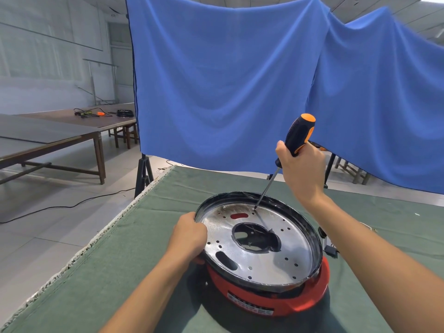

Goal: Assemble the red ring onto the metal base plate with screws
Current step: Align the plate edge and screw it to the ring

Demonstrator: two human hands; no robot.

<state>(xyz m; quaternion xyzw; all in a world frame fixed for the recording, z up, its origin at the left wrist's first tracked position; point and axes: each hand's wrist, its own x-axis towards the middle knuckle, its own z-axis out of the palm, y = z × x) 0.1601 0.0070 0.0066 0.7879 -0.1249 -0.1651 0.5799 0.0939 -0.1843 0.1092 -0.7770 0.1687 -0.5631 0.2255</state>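
On the red ring (288,299), the perforated, scorched metal base plate (262,251) is rim-gripped by the left hand (189,234), while the right hand (302,169) fists a screwdriver (298,138).

Metal base plate (262,255): round, shiny, black rim, many small holes, large irregular central cutout, dark oblong slot at near left, red showing through slot at far side. Sits tilted atop red ring (283,296), near edge low. Red ring: glossy red plastic, white label on front, resting on green-covered desk (120,272). Screw at far side of plate too small to make out.
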